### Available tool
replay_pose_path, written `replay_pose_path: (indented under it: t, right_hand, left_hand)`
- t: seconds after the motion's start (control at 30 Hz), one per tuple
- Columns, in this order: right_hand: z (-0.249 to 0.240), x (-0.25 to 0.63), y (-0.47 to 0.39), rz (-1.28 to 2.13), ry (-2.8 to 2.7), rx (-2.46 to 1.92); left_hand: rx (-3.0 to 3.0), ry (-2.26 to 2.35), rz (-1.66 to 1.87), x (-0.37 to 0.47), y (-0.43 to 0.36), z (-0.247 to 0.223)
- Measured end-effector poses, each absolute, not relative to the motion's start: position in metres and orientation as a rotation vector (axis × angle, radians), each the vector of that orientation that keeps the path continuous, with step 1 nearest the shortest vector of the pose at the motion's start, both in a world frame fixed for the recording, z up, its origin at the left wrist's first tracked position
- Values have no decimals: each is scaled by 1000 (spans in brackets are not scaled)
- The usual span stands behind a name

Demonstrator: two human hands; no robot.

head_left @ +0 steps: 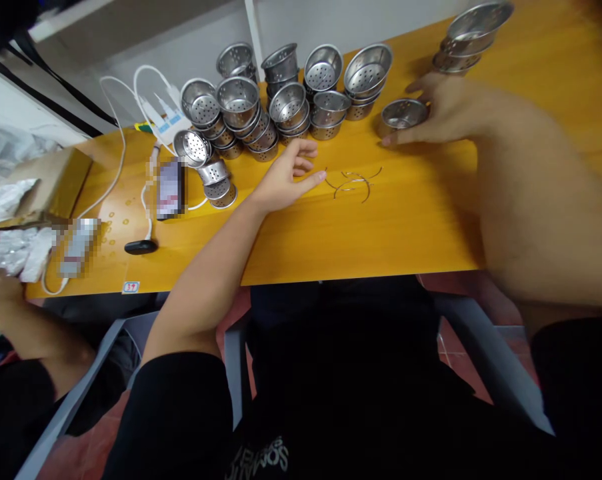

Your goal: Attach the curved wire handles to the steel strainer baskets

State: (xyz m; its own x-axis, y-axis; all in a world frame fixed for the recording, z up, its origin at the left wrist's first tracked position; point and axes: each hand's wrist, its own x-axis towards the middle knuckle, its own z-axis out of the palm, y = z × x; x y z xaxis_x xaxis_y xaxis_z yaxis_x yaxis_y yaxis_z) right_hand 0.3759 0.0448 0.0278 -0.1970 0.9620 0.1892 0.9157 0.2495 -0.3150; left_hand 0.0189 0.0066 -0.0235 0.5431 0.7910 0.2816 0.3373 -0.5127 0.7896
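Observation:
My right hand (443, 110) has its thumb and fingers around the side of a small perforated metal cup (405, 115). Whether the cup rests on the table or is slightly raised, I cannot tell. My left hand (288, 175) is held over the table with its thumb stretched out and its fingers loosely bent and apart, holding nothing. Just right of its thumb lie several thin curved metal wires (365, 190). Beyond the left hand stand stacks of similar perforated cups (288, 107). Another stack of cups (473, 33) rises behind my right hand.
On the left of the wooden table (301, 247) are a phone (169, 190), a blurred pale device (79, 247), a black object (141, 247), a white power strip (168, 123) and cables. A cardboard box (55, 183) and another person's arm (31, 327) are at far left.

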Motion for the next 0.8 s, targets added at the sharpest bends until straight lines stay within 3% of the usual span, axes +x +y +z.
replay_pose_path:
  t: [0.1,0.27,0.5,0.63,0.8]
  right_hand:
    - [30,364,41,297,-2198,-1676]
    - [34,312,11,725,-2130,-1006]
    - [30,273,-10,942,-2159,-828]
    - [34,309,8,619,-2378,-1161]
    - [29,332,26,498,-2704,-1406]
  left_hand:
    - [2098,904,847,18,7,-25]
    - [2157,882,852,16,8,-27]
    - [2305,832,958,15,17,-27]
    - [2313,918,975,13,17,-27]
    - [2279,955,980,14,13,-23]
